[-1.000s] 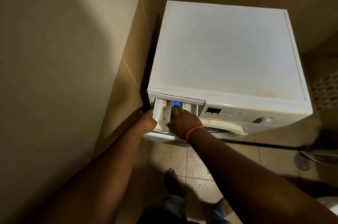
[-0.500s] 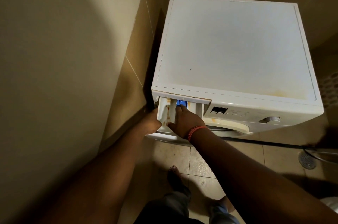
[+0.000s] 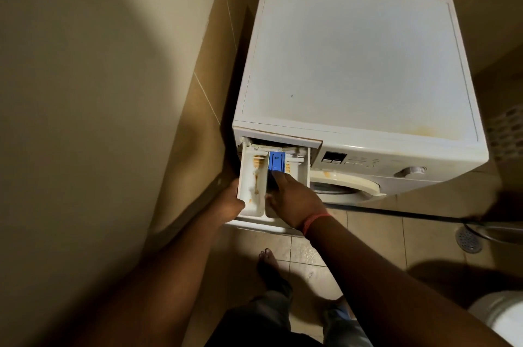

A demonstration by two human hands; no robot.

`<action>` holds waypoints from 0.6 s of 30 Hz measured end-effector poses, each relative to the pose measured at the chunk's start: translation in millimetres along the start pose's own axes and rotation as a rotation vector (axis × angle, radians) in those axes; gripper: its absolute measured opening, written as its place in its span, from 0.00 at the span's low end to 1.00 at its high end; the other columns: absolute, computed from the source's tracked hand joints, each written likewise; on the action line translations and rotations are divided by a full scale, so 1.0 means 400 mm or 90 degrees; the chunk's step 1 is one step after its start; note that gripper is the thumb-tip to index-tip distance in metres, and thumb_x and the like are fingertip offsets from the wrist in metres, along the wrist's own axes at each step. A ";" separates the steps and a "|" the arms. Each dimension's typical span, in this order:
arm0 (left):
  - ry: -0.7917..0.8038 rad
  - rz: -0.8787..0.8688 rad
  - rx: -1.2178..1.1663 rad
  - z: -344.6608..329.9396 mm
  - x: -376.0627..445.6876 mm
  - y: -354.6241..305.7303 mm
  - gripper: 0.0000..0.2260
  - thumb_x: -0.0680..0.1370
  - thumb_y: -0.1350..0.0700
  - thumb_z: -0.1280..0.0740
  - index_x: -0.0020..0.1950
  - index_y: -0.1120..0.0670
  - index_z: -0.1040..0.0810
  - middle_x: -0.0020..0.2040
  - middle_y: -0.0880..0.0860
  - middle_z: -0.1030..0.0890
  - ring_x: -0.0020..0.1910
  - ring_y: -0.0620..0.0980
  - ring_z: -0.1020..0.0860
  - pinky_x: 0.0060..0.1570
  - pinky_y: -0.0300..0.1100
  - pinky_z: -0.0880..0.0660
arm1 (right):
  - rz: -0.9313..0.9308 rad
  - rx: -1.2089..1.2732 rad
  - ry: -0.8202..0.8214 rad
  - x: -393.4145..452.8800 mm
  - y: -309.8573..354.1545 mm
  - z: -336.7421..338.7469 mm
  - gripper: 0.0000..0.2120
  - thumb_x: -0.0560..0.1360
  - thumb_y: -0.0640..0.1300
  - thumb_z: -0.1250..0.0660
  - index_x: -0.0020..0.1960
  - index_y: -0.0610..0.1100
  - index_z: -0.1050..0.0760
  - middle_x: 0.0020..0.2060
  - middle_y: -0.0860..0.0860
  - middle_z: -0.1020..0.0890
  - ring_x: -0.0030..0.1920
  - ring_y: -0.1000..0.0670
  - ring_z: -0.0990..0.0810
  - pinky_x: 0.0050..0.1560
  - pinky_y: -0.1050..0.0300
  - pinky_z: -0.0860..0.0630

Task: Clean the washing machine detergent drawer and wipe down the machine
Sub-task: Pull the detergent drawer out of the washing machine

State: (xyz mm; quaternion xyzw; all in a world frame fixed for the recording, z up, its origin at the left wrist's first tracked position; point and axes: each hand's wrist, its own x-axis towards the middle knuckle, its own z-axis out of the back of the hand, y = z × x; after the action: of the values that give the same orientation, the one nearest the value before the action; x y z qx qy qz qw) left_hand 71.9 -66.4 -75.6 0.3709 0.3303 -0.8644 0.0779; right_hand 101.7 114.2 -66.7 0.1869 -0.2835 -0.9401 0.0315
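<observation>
A white front-loading washing machine (image 3: 359, 63) stands in a tiled corner. Its detergent drawer (image 3: 253, 177) is pulled far out at the top left of the front, white with orange-brown stains in its compartments. A blue insert (image 3: 276, 161) sits in the middle compartment. My left hand (image 3: 230, 203) grips the drawer's front left corner from the side. My right hand (image 3: 293, 199) lies over the drawer's right part, one finger pressing the lower end of the blue insert.
A beige wall runs close along the left of the machine. Control panel (image 3: 334, 157) and dial (image 3: 410, 170) sit right of the drawer, the round door (image 3: 345, 185) below. A floor drain (image 3: 468, 240), a dark hose, a white object (image 3: 498, 315) and my bare foot (image 3: 270, 261) are on the tiled floor.
The drawer has come further out of the machine, showing more of its compartments and the blue insert. Both hands moved back with it.
</observation>
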 end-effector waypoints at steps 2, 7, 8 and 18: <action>0.011 0.010 -0.027 -0.017 -0.017 0.014 0.31 0.78 0.68 0.40 0.79 0.50 0.43 0.74 0.56 0.31 0.65 0.60 0.27 0.54 0.48 0.25 | 0.001 0.026 -0.065 -0.051 -0.026 0.002 0.23 0.79 0.48 0.38 0.73 0.47 0.36 0.65 0.47 0.25 0.58 0.46 0.22 0.56 0.52 0.24; 0.027 0.012 -0.054 -0.077 -0.072 0.013 0.32 0.78 0.68 0.41 0.79 0.48 0.43 0.74 0.55 0.31 0.67 0.61 0.27 0.61 0.54 0.26 | -0.121 0.117 -0.265 -0.168 -0.125 -0.008 0.18 0.75 0.39 0.33 0.64 0.45 0.28 0.58 0.48 0.25 0.57 0.48 0.24 0.59 0.54 0.25; 0.034 0.008 -0.051 -0.094 -0.083 0.004 0.32 0.78 0.68 0.41 0.79 0.47 0.44 0.74 0.54 0.31 0.67 0.61 0.28 0.60 0.54 0.25 | -0.158 0.172 -0.277 -0.192 -0.145 -0.005 0.18 0.75 0.38 0.33 0.64 0.45 0.28 0.59 0.48 0.26 0.56 0.49 0.24 0.57 0.55 0.24; 0.091 -0.116 0.051 -0.357 -0.220 -0.209 0.30 0.80 0.65 0.42 0.79 0.45 0.43 0.71 0.53 0.29 0.56 0.55 0.24 0.36 0.40 0.27 | -0.371 0.451 -0.203 -0.552 -0.364 0.048 0.17 0.80 0.46 0.36 0.68 0.48 0.31 0.58 0.49 0.21 0.48 0.48 0.20 0.44 0.57 0.24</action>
State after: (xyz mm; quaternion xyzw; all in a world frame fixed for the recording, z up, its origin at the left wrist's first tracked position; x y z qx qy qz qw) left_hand 187.0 78.0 -44.0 0.4026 0.3327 -0.8519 -0.0398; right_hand 306.6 282.7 -57.8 0.1111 -0.5231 -0.7723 -0.3427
